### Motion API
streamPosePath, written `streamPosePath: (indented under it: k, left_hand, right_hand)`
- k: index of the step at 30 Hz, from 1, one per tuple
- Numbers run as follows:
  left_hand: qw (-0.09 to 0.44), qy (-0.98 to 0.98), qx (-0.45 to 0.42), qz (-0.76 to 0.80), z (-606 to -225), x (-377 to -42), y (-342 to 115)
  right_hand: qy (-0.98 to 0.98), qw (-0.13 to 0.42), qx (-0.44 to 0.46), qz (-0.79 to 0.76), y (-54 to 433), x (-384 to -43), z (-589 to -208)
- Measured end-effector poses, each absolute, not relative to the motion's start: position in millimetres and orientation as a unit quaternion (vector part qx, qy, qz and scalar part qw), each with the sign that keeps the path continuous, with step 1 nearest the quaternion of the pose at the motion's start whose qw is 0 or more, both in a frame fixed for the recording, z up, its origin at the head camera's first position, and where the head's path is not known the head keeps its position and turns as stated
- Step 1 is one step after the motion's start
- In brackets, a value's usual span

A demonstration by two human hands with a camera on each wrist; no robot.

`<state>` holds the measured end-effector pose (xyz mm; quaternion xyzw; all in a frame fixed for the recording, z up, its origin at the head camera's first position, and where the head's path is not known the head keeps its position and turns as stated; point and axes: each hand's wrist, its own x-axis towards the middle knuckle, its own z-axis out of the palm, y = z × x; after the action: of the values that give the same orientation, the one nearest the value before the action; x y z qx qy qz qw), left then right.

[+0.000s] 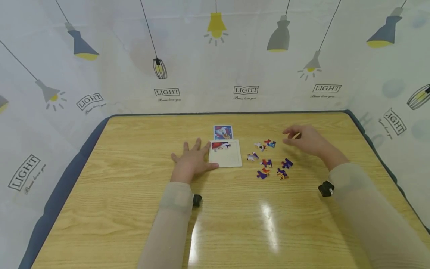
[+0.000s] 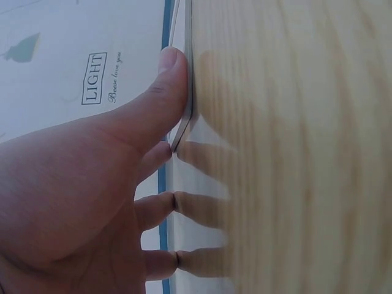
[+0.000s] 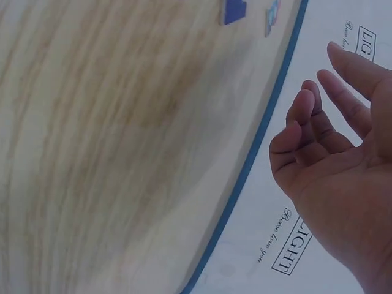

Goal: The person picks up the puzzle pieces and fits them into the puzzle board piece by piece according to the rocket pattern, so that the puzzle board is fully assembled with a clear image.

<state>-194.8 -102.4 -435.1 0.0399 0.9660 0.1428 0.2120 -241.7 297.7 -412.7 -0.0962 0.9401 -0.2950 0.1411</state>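
Note:
A white square puzzle tray (image 1: 230, 158) lies mid-table, with joined pieces (image 1: 220, 146) of a red and white picture along its upper left. My left hand (image 1: 192, 161) is spread flat at its left side. In the left wrist view the left thumb (image 2: 174, 73) rests on the tray's edge, while the other fingertips touch the table. Above the table, right of the loose pieces, hovers my right hand (image 1: 306, 140), fingers loosely bent and nothing between them. Nearest to it are a red and blue piece (image 1: 270, 143) and a purple piece (image 1: 287, 163).
Several more loose pieces lie right of the tray, among them a white one (image 1: 252, 156) and a purple and orange one (image 1: 282, 173). A small picture card (image 1: 223, 132) touches the tray's far edge. Behind the wooden table (image 1: 134, 224) hangs a lamp-patterned curtain (image 1: 188, 45).

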Motion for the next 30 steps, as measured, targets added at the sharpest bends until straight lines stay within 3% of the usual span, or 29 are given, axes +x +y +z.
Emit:
streamPosePath:
  k: [30]
  left_hand:
    - [0.208, 0.967, 0.04, 0.14, -439, -196, -102]
  right_hand:
    - [0.929, 0.171, -0.095, -0.313, 276, -249, -437]
